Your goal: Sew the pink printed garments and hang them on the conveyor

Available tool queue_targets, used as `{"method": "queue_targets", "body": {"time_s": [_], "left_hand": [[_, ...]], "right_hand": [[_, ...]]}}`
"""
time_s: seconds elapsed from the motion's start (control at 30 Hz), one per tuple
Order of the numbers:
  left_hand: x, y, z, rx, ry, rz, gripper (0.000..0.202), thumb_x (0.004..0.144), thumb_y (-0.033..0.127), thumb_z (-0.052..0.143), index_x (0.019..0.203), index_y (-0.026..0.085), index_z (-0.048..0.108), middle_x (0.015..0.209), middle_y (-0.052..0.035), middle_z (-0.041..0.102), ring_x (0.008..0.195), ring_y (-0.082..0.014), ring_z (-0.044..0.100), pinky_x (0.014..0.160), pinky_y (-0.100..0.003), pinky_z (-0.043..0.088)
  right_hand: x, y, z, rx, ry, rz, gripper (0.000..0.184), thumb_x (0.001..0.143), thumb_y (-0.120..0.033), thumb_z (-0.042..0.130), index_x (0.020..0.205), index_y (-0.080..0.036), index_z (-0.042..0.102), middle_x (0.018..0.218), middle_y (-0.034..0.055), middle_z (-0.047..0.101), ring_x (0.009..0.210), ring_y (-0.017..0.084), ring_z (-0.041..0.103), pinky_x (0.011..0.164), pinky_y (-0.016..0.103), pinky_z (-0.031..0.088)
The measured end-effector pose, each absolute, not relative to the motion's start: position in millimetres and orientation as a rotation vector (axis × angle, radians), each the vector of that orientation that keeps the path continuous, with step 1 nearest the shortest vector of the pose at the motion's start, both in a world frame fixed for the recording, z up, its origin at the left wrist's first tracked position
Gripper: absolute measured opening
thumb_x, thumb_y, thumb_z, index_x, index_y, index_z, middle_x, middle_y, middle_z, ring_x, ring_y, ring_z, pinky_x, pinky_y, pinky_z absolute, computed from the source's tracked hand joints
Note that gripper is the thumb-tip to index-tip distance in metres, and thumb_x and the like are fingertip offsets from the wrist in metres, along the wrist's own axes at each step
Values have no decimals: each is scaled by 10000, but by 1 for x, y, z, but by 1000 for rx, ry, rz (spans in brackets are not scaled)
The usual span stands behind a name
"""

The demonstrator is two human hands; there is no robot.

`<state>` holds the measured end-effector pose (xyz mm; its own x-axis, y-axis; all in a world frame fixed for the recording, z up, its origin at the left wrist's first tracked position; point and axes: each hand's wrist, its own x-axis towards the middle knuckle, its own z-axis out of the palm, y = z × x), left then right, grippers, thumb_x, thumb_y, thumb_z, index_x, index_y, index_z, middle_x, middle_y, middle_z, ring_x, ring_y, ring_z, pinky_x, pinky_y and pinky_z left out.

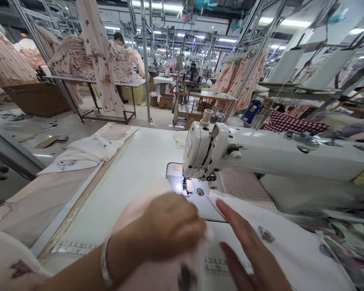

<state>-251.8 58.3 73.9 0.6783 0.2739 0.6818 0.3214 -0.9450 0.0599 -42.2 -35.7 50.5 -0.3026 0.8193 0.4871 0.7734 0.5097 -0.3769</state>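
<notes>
My left hand (171, 224), with a silver bangle at its wrist, is closed in a fist and blurred by motion. Pale pink printed fabric (157, 273) hangs under and around it, apparently gripped in the fingers. To the right, my right hand (251, 246) has its thumb and fingers apart, its fingertips beside the edge of a pale printed fabric piece (286, 240). Just beyond both hands stands a white sewing machine (206, 149). Its lit presser foot (187, 186) sits over the metal needle plate, with no fabric visible under it.
Folded white fabric (85, 153) lies on the left side of the table (133, 161). A pink checked cloth (245, 186) lies beneath the machine arm. Printed scales run along the front. Behind are a bench piled with pink garments (75, 56), a brown carton (36, 99) and a person.
</notes>
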Motion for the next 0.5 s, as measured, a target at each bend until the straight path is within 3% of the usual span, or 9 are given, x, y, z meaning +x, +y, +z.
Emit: {"method": "queue_targets", "body": {"time_s": [0.03, 0.1, 0.17, 0.27, 0.37, 0.43, 0.5], "left_hand": [[-253, 43, 88, -2837, -416, -1096, 333, 956, 202, 350, 670, 217, 520, 571, 10, 549, 517, -136, 460, 509, -285, 413], [-265, 22, 113, -2843, -430, -1057, 344, 973, 188, 325, 690, 221, 517, 532, 27, 517, 460, -122, 428, 432, -279, 376], [-285, 13, 133, -2746, -566, -1114, 285, 984, 198, 321, 818, 227, 552, 553, 40, 538, 455, -118, 453, 411, -276, 360], [-314, 15, 152, -2595, -807, -1110, 217, 984, 265, 361, 907, 249, 564, 702, 39, 619, 519, -115, 524, 438, -271, 363], [-318, 16, 160, -2538, -883, -1129, 266, 982, 273, 339, 804, 255, 536, 834, 48, 648, 570, -99, 559, 463, -259, 382], [-310, 14, 163, -2461, -763, -1199, 209, 944, 213, 376, 787, 246, 509, 824, 49, 651, 575, -103, 575, 457, -267, 384], [-305, 11, 165, -2381, -657, -1185, 151, 892, 162, 415, 792, 232, 504, 767, 38, 644, 578, -119, 590, 463, -276, 399]], "right_hand": [[-52, -27, 62, -1237, -2149, 177, 597, 884, -175, 457, 1450, -202, 271, 1429, 104, 426, 1309, 245, 415, 1027, 391, 435], [-66, -12, 80, -1106, -2200, 287, 471, 877, -220, 489, 1344, -253, 439, 1345, 64, 523, 1265, 232, 467, 1009, 387, 455], [-69, 0, 93, -1041, -2149, 395, 243, 874, -212, 531, 1091, -289, 609, 1083, 9, 672, 1070, 181, 609, 919, 315, 513], [-63, 8, 109, -1140, -1919, 448, 104, 864, -171, 582, 868, -268, 619, 791, -35, 680, 759, 114, 656, 697, 200, 528], [-70, 8, 128, -1074, -1903, 376, 132, 880, -150, 547, 896, -275, 587, 788, -35, 650, 738, 103, 634, 644, 186, 507], [-86, 4, 139, -948, -1989, 397, 224, 891, -168, 531, 1071, -298, 557, 988, 0, 651, 929, 137, 631, 778, 233, 528], [-101, 0, 143, -907, -2122, 459, 464, 862, -244, 604, 1286, -327, 434, 1206, 24, 589, 1114, 173, 574, 915, 286, 506]]}}
